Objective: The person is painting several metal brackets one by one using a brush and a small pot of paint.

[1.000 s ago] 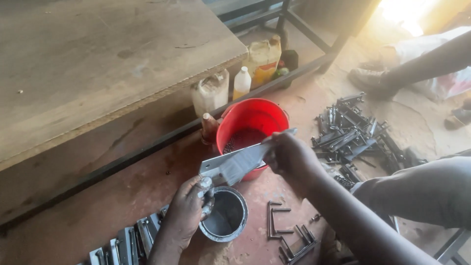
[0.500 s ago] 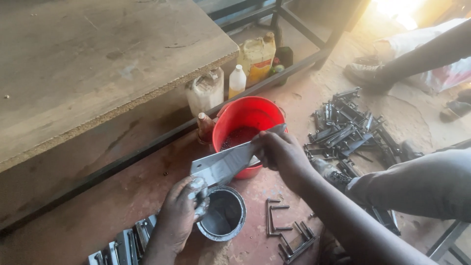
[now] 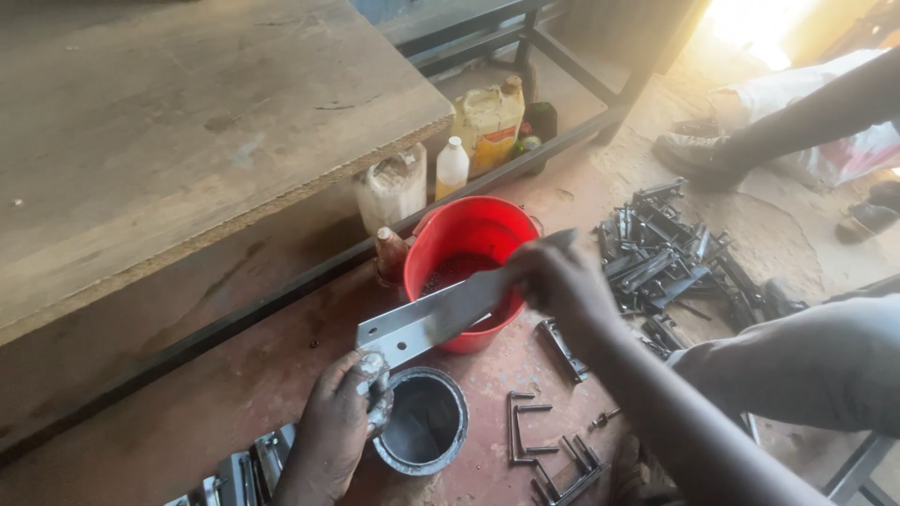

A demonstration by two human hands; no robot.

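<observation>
My right hand point(image 3: 561, 278) grips the far end of a flat grey metal bar point(image 3: 433, 319), held at a slant in front of a red bucket point(image 3: 466, 251). My left hand point(image 3: 342, 415) is closed around something small with a grey-smeared tip, pressed against the bar's near end. Right beside that hand a small round tin point(image 3: 422, 421) with a dark inside stands on the reddish floor.
A wooden workbench point(image 3: 187, 122) on a dark frame fills the left. Plastic bottles and jugs point(image 3: 487, 117) stand under it. A heap of dark metal parts point(image 3: 661, 258) lies right of the bucket; more pieces point(image 3: 539, 440) lie near my knee. Another person's shoe point(image 3: 698, 155) is at far right.
The bar has sunk lower and now lies flatter across the bucket's front. My left hand has stayed by the tin at the bar's near end.
</observation>
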